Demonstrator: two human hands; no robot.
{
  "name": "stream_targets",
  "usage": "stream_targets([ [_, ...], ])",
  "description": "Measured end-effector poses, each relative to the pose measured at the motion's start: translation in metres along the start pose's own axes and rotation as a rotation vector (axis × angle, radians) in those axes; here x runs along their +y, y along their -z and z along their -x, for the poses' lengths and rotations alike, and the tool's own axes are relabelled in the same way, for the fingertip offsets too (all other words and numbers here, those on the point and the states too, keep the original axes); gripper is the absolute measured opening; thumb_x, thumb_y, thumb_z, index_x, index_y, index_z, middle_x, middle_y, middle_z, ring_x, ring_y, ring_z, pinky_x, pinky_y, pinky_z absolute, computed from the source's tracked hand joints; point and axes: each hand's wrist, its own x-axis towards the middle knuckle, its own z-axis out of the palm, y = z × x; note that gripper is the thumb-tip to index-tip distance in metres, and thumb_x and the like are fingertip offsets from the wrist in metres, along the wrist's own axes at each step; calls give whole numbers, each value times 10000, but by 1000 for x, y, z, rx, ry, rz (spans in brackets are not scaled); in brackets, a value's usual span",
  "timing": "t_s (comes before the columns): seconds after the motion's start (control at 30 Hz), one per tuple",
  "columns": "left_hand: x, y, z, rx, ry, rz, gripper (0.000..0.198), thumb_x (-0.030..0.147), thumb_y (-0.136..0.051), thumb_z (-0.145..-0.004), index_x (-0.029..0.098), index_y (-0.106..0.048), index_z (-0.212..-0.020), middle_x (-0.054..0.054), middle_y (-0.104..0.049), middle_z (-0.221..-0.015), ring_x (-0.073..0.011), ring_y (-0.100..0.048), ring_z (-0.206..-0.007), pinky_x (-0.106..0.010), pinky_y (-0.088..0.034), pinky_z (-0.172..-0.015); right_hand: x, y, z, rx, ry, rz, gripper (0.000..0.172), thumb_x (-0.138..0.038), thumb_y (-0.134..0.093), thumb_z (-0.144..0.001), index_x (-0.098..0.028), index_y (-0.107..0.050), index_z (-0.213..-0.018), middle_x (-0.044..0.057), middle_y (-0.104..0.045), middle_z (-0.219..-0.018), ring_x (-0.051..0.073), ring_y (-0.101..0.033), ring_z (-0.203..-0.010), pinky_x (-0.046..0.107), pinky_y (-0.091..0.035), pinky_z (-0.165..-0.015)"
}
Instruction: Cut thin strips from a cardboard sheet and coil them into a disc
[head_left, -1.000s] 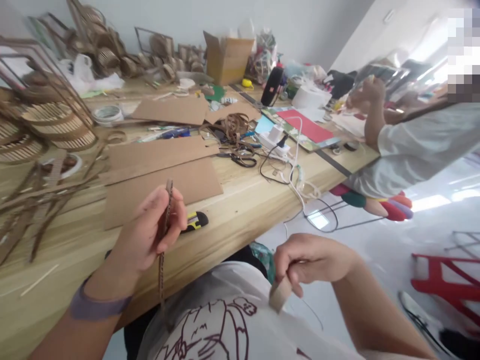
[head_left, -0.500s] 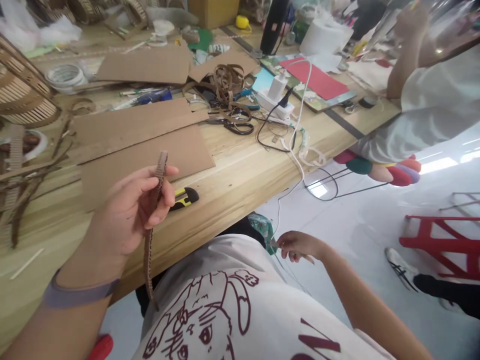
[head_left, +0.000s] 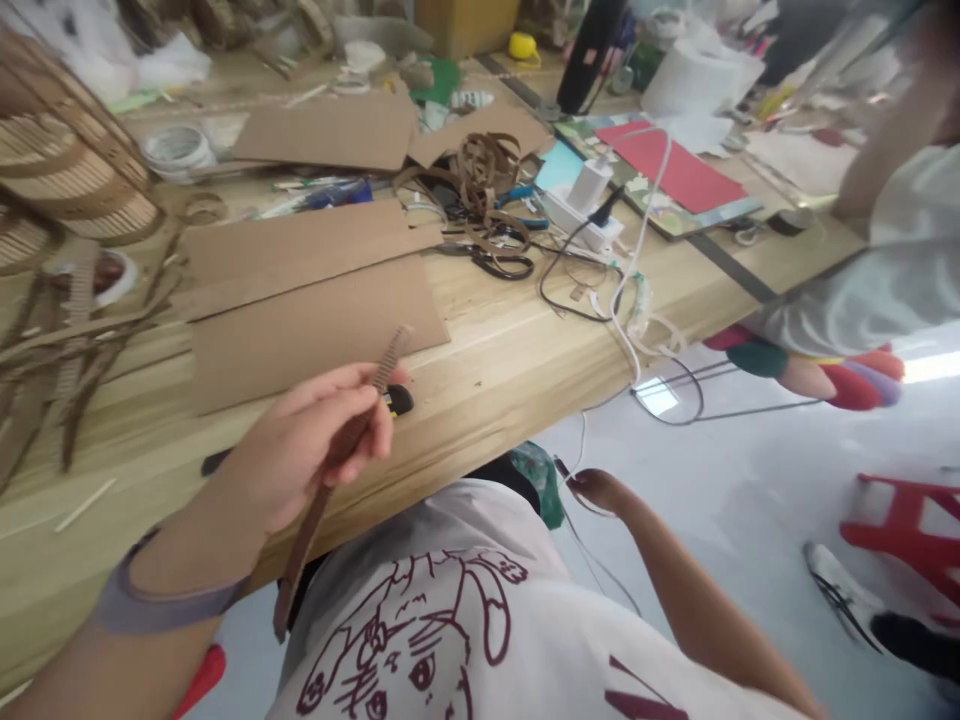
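My left hand (head_left: 330, 435) pinches a narrow strip of corrugated cardboard (head_left: 306, 535) over the table's front edge. The ridged upper end of the strip points up and away, and the rest hangs below my palm. Behind my fingers lies a yellow-and-black utility knife (head_left: 401, 400), mostly covered by the hand. Low on the right, off the table, my right hand (head_left: 600, 490) is beside a green plastic bag (head_left: 546, 485). Its fingers are closed, and a thin strip, blurred, shows at their edges.
Flat cardboard sheets (head_left: 315, 320) lie beyond my left hand. Scissors (head_left: 502, 262), coiled brown strips (head_left: 487, 170) and a white power strip (head_left: 600, 230) with cables sit farther back. Loose strips (head_left: 71, 370) are at left. A person's sleeve (head_left: 847, 270) and a red stool (head_left: 900, 520) are at right.
My left hand shifts right in view and the strip tilts more, its upper end leaning right. My right hand turns, its fingers now less visible beside the green bag. The whole view shifts slightly.
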Motion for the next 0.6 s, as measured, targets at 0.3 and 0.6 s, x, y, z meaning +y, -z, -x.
stream_targets([
  [0.3,1,-10,5,-142,7,-144,174,352,-465,-946,182,-500,-952,2,-667,-708,-50,-465,-408,-152,-296,-385,-82,44,-8,-194,-61,127,252,-454,-681,-714,-220,-673,-620,66,-682,-624,170,-604,-482,268,-400,-418],
  [0.6,9,-6,15,-72,-181,-441,271,365,-392,-983,204,-539,-1145,11,-671,-772,-91,-496,-484,-211,-389,-495,-262,-26,-30,-143,546,-567,375,-489,-784,-678,-180,-671,-858,-45,-615,-529,92,-542,-412,223,-458,-410],
])
